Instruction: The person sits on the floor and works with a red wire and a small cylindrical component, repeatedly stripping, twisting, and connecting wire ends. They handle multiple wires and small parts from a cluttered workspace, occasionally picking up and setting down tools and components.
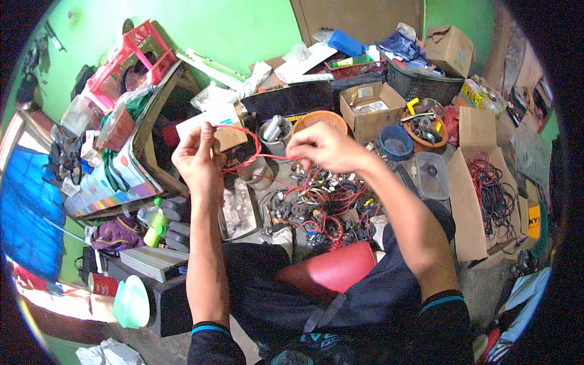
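Note:
A looped red wire [256, 148] is stretched between my two hands, above the floor. The fingertips of my left hand [201, 157] are pinched closed on one end of the loop. My right hand [328, 148] grips the wire farther right, its fingers bent together. Under the hands lies a tangled heap of red and dark wires with small connectors [331, 198]. A smooth red object [333, 267] sits between my legs, in front of the heap; its kind is unclear.
Right of the heap are a clear plastic tub [433, 190], a blue basket [395, 143], an orange basin of parts [426, 131] and an open cardboard box with cables [471, 213]. Behind stand a grey bucket [275, 146] and a small carton [372, 125]. A cluttered cabinet [115, 176] flanks the left.

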`<state>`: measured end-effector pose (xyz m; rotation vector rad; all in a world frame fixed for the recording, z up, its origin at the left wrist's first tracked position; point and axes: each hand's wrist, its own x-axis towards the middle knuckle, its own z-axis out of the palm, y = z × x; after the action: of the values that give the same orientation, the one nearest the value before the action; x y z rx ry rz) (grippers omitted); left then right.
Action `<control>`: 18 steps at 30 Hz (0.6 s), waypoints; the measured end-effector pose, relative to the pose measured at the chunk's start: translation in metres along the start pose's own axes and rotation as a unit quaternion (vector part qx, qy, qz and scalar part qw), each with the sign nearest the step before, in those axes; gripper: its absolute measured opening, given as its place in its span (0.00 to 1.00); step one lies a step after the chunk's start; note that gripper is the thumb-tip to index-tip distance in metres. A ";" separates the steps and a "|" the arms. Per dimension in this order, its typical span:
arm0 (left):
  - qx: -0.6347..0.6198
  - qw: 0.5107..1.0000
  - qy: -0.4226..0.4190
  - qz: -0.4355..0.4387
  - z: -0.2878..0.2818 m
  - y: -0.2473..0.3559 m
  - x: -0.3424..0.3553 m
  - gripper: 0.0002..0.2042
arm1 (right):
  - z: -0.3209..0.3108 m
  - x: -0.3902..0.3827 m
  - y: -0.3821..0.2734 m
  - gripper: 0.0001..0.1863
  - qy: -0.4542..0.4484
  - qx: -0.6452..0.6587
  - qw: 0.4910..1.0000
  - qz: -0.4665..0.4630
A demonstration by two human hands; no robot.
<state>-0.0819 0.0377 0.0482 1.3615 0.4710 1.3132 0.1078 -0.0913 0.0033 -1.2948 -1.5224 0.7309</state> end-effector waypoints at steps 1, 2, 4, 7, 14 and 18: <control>0.006 1.000 -0.012 0.005 -0.006 -0.002 0.002 0.09 | -0.009 -0.003 0.001 0.07 0.016 -0.006 1.000 0.006; 0.013 1.000 -0.024 0.009 -0.010 -0.003 0.003 0.09 | -0.015 -0.005 0.002 0.07 0.033 -0.013 0.999 0.013; 0.003 1.000 -0.019 0.015 -0.011 -0.004 0.004 0.09 | -0.024 -0.010 -0.003 0.07 0.038 -0.064 0.996 0.051; 0.021 0.999 -0.008 0.025 0.005 0.000 -0.003 0.08 | -0.016 -0.006 0.005 0.06 0.089 -0.054 0.994 -0.035; 0.040 0.993 -0.112 0.001 0.031 -0.004 -0.025 0.11 | 0.039 0.001 -0.038 0.05 0.259 0.006 0.959 -0.113; 0.065 0.985 -0.161 0.013 0.037 -0.016 -0.029 0.10 | 0.040 0.004 -0.019 0.06 0.282 0.027 0.949 -0.140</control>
<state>-0.0516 0.0020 0.0313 1.6592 0.3223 1.0691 0.0633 -0.0870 0.0074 -1.0910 -1.1672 0.1871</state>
